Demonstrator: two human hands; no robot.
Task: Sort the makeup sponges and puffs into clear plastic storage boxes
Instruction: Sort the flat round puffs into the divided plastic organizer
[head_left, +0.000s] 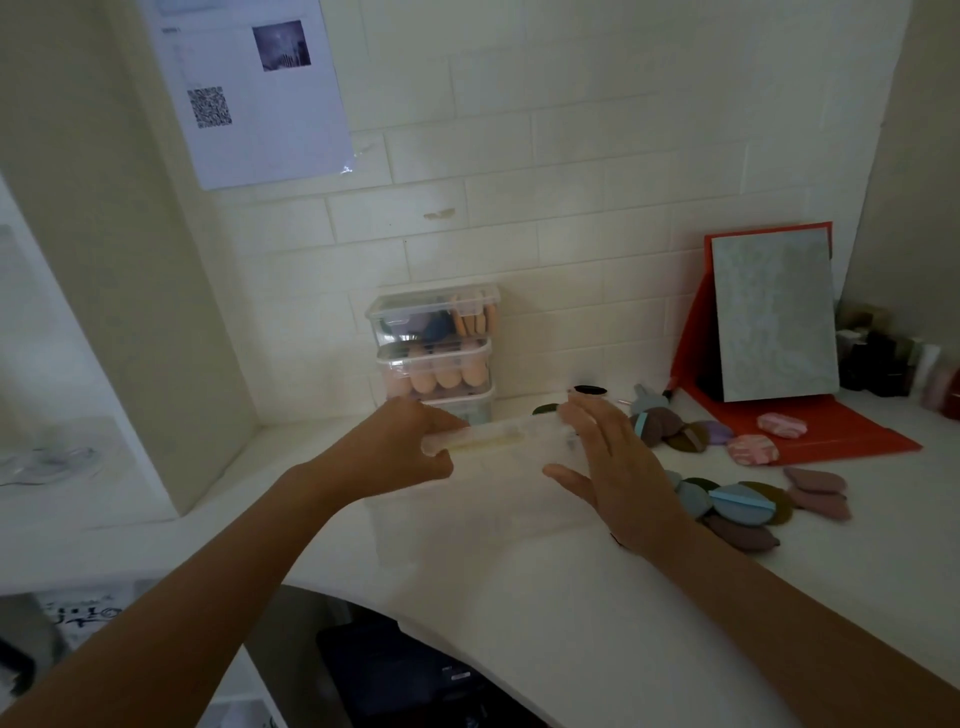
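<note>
A clear plastic box (498, 441) with its lid on is lifted above the white counter between my hands. My left hand (400, 447) grips its left end with curled fingers. My right hand (608, 457) presses flat against its right end, fingers straight. Behind it, three stacked clear boxes (436, 353) hold peach sponges and dark puffs against the tiled wall. Loose puffs lie to the right: a purple, olive and blue cluster (670, 423), a blue and mauve group (743, 504), and two pink marbled puffs (753, 449).
An orange stand with a mirror (774, 317) leans at the back right, with small bottles (893, 364) beside it. A paper sheet with a QR code (249, 88) hangs on the wall. A wall partition (156, 312) bounds the counter's left. The counter's curved front edge (415, 618) is near me.
</note>
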